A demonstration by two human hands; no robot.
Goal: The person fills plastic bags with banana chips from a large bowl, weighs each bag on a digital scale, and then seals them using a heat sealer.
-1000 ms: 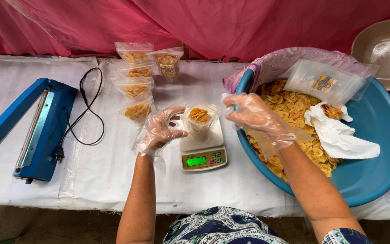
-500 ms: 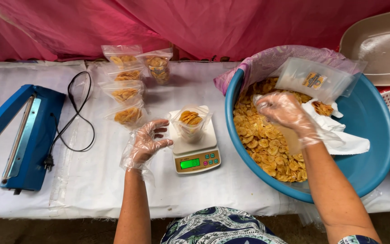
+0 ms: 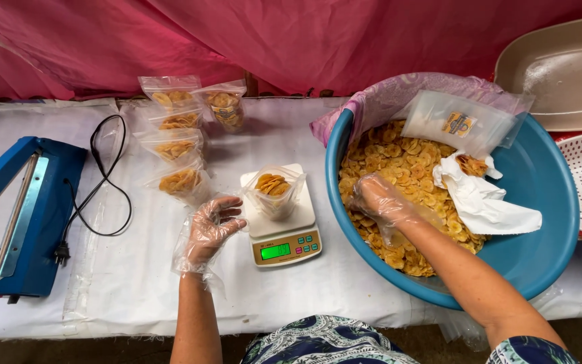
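Blue basin (image 3: 540,202), golden-yellow chips (image 3: 405,162)

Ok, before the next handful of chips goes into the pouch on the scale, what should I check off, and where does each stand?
1. Pouch upright and open on the scale: ok.
2. Scale display lit: ok; its reading leave unchecked.
3. Right hand gloved, down in the chips in the blue basin: ok.
4. Chips actually in its grip: cannot tell.
5. Left hand gloved, open beside the scale, not touching the pouch: ok.
6. Filled pouches clear of the scale: ok.
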